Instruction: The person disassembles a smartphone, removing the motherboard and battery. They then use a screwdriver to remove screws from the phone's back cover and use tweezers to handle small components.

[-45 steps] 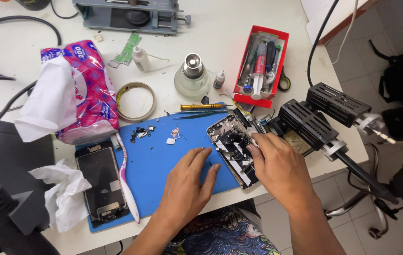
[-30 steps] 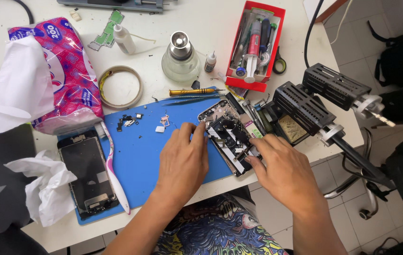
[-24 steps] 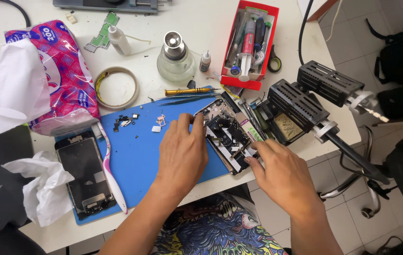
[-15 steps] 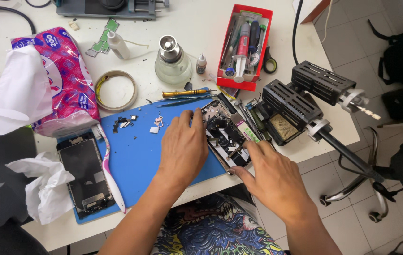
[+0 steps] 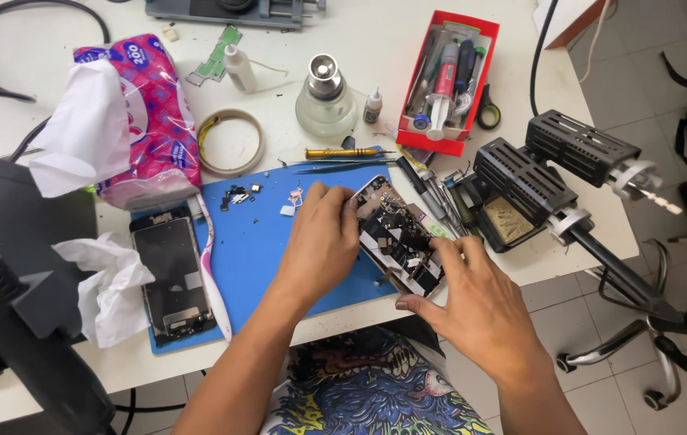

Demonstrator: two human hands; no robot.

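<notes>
Phone (image 5: pixel 398 242) lies open on the right edge of the blue mat (image 5: pixel 255 258), its insides up. Your left hand (image 5: pixel 323 242) pinches its top end with bent fingers. Your right hand (image 5: pixel 480 310) rests spread at its lower end, holding nothing. Push too hard and the phone could slide off the mat. Your left wrist is near the tiny screws (image 5: pixel 238 193); a bump could scatter them.
</notes>
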